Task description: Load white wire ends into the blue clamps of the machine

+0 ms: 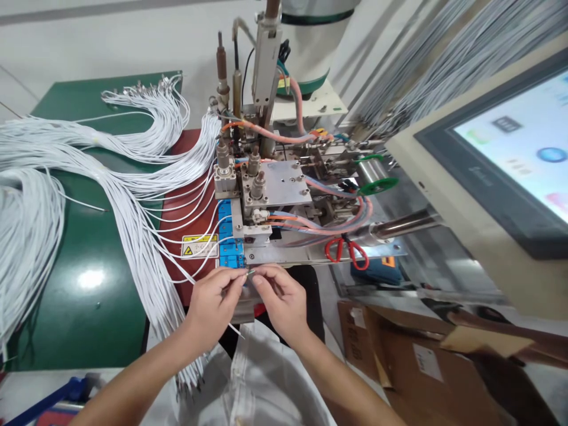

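Note:
My left hand and my right hand meet just below the front of a small metal machine. Both pinch a thin white wire near its tip, fingertips almost touching at the machine's blue fixture block. The wire's loose end trails down past my left wrist. A thick bundle of white wires sweeps from the left across the green table and the red mat toward my left hand.
Red-handled scissors lie on the machine's front plate. A touchscreen panel stands at the right. Cardboard boxes sit low on the right. More grey wires hang at the back right. A yellow warning label is on the mat.

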A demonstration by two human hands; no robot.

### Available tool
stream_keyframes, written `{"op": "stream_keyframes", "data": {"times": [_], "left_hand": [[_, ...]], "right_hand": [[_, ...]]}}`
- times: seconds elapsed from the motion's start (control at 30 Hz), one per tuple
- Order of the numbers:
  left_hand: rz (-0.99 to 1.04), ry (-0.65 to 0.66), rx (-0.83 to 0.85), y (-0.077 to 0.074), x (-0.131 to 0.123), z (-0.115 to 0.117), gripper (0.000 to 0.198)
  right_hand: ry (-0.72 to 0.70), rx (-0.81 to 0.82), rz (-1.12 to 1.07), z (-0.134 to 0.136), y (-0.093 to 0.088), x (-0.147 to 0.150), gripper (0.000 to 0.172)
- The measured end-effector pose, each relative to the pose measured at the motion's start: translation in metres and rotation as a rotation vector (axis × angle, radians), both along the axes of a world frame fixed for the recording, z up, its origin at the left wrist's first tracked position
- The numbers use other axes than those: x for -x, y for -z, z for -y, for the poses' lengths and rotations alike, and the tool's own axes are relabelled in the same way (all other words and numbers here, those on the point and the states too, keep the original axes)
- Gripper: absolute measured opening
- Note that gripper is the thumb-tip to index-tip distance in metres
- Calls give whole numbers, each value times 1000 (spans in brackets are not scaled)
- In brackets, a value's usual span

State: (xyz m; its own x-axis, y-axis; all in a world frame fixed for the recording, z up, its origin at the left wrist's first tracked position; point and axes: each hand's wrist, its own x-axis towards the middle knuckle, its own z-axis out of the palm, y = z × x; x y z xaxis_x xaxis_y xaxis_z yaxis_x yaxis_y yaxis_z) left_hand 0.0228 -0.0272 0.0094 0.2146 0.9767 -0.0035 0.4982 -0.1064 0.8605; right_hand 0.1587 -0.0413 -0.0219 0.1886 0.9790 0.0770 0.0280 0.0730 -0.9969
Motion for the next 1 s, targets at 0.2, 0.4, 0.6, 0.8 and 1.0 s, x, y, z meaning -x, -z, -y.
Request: {"op": "stream_keyframes", "data": {"times": [0.2, 0.4, 0.6, 0.8, 1.0], "left_hand": [[6, -6, 65, 2, 3, 3, 19], [44, -133, 79, 12, 0, 9, 17], [93, -186, 99, 11, -1, 11, 18], [43, -152, 75, 12, 2, 9, 13], [-128, 105, 114, -5, 13, -3, 15]], "right_hand": [[34, 11, 75, -3, -6, 6, 8], [72, 71, -15, -1, -3, 16, 10], [96, -67, 141, -3, -3, 22, 9], [-122, -235, 375, -14, -12, 3, 10], [-456, -202, 500, -27, -21, -18, 11]]}}
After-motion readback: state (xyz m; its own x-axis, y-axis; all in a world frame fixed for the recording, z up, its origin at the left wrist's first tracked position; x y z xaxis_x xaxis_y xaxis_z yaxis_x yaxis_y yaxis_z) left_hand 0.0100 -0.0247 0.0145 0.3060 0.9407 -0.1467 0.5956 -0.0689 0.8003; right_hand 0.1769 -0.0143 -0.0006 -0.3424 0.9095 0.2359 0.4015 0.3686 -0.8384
